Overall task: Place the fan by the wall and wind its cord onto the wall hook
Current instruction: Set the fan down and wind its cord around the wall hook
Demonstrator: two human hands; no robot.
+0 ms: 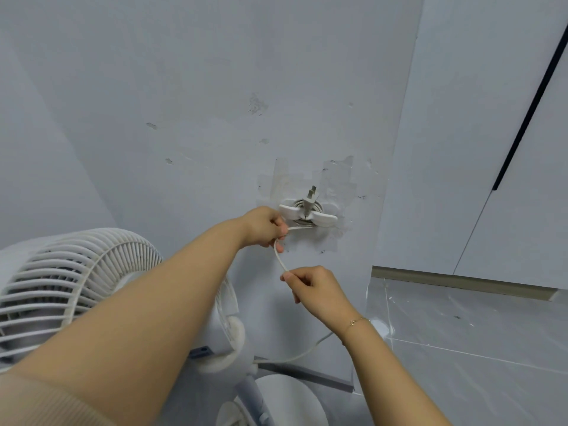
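A white standing fan [64, 281] stands by the grey wall at lower left, its round base [289, 398] on the floor. A white wall hook [307, 214] carries several turns of the white cord [280, 258], with the plug [311, 196] sticking up from its middle. My left hand [264, 227] pinches the cord just left of the hook. My right hand [316, 289] pinches the same cord lower down, so a short loop runs between both hands. More cord trails from behind my right wrist down to the fan's stem.
Torn tape patches [341, 176] surround the hook on the wall. A white cabinet door [491, 149] with a dark gap stands to the right, above a grey tiled floor [476, 348]. My left forearm crosses in front of the fan head.
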